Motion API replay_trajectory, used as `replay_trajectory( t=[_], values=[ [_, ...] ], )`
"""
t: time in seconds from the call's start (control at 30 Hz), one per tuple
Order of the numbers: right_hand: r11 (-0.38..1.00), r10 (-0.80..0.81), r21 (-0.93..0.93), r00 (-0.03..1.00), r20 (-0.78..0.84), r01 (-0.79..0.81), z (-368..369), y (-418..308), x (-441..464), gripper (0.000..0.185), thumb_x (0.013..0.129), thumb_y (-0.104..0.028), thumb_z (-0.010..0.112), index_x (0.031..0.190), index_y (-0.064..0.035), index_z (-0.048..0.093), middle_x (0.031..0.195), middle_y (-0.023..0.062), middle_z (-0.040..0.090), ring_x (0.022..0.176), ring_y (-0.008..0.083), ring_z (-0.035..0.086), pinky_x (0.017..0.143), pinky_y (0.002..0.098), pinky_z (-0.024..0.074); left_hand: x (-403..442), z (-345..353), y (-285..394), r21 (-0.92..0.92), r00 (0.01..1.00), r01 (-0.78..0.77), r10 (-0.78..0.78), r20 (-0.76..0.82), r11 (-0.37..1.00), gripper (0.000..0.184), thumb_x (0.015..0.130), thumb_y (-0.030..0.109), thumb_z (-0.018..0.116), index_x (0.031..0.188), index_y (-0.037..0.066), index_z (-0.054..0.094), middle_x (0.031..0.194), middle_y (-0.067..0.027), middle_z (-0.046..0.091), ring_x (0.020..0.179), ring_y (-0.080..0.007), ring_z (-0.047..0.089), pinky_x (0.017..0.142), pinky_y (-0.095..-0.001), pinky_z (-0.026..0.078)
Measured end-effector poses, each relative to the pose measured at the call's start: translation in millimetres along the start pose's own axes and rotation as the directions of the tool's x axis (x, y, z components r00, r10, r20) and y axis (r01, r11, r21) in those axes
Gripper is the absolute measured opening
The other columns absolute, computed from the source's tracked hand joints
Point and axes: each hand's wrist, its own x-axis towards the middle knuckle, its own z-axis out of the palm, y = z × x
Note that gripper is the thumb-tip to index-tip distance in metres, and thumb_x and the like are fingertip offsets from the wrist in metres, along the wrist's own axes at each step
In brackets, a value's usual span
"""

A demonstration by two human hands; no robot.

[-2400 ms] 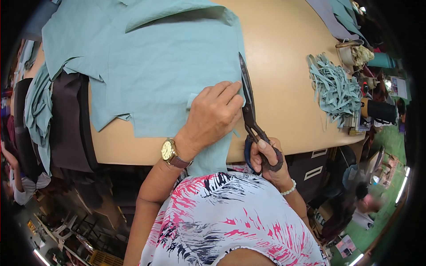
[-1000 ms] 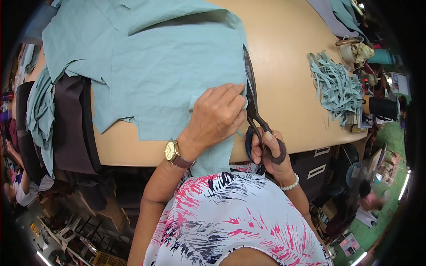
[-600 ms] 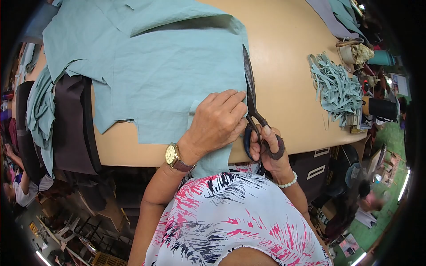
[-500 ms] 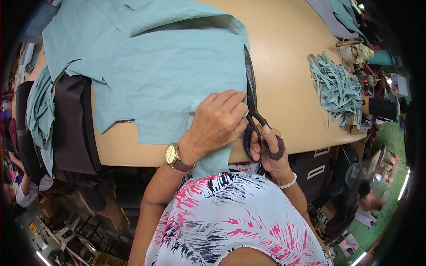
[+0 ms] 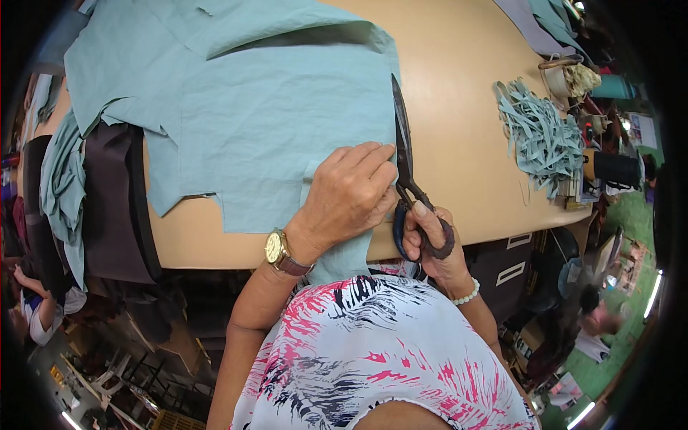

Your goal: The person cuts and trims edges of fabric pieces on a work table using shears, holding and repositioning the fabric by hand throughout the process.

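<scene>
Tailor's shears [image 5: 404, 154] of dark worn metal, their blades nearly together, lay along the right edge of lightly creased teal cloth [image 5: 272, 107] spread on a smooth tan tabletop [image 5: 459, 143]. The right hand [image 5: 443, 264] was closed around the handle loops, one roughly wrapped; the left hand [image 5: 349, 186] touched the cloth, fingers bent, whether pinching or pressing unclear.

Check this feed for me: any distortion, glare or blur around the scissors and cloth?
Head view: fisheye bowing of the table edge, corners black. Head view: scissors and blue-green cloth fairly clear, no harsh glare on them; dark shadow under the cloth's raised fold. Head view: person at lower right blurred, tube light there glaring white.
</scene>
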Motion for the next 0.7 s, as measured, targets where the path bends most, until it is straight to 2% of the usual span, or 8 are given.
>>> replay_trajectory(
  t=[0.37, 0.7],
  values=[
    [1.0, 0.023, 0.004, 1.0, -0.017, -0.023, 2.0, 2.2, 0.1, 0.031, 0.085, -0.028, 0.056, 0.069, -0.0029, 0.048, 0.051, -0.001, 0.039, 0.041, 0.0055, 0.04, 0.037, 0.0184, 0.0317, -0.3, -1.0, -1.5, -0.013, 1.0, 0.002, -0.002, -0.008, 1.0, 0.013, 0.058, 0.003, 0.059, 0.068, 0.001, 0.049, 0.094, -0.011, 0.061, 0.086, -0.0253, 0.059, 0.07, -0.0336, 0.046],
    [0.997, 0.003, -0.073, 1.0, -0.031, -0.005, 3.7, -1.7, 1.2, 0.028, 0.084, -0.026, 0.057, 0.071, -0.0023, 0.052, 0.05, -0.0016, 0.042, 0.041, 0.0046, 0.041, 0.037, 0.0179, 0.0324, -0.8, -2.2, -3.8, -0.005, 1.0, 0.0, 0.0, -0.031, 1.0, 0.013, 0.058, 0.003, 0.059, 0.066, 0.002, 0.049, 0.094, -0.0113, 0.061, 0.084, -0.0254, 0.06, 0.069, -0.0337, 0.047]
  ],
)
